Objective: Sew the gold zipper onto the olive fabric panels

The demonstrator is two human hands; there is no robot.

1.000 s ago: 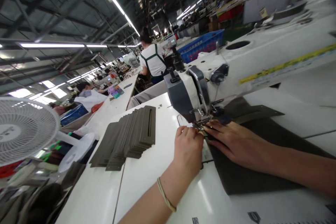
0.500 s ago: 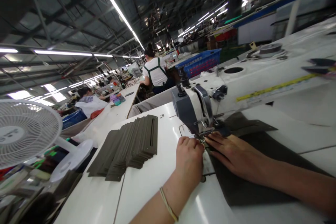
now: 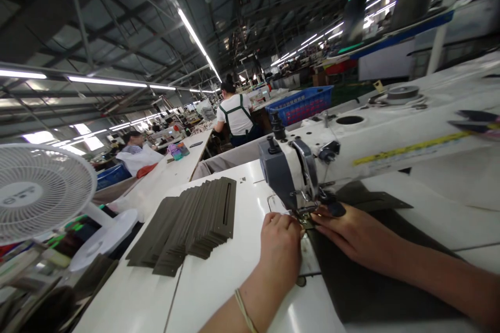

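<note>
At the needle area of a white and grey sewing machine (image 3: 287, 169), my left hand (image 3: 279, 247) is closed, its fingers curled beside the presser foot. Whatever its fingertips pinch is hidden behind the knuckles. Flat across a dark olive sheet of material (image 3: 351, 294) lies my right hand (image 3: 361, 234), fingers stretched toward the presser foot from the right. The sheet's front edge runs under the foot, and its rest spreads beneath my right forearm. Another dark olive piece with a slot (image 3: 375, 199) lies behind that hand.
A fanned stack of slotted olive pieces (image 3: 195, 226) rests on the white table (image 3: 219, 291) to the left. Beyond it stands a white fan (image 3: 35, 192). Scissors (image 3: 472, 122) lie on the machine arm. A co-worker (image 3: 236, 114) sits ahead beside a blue crate (image 3: 302, 104).
The view has tilted slightly, so the background sits a little lower. Both hands stay by the presser foot with nearly the same pose; the right fingers look slightly more drawn together.
</note>
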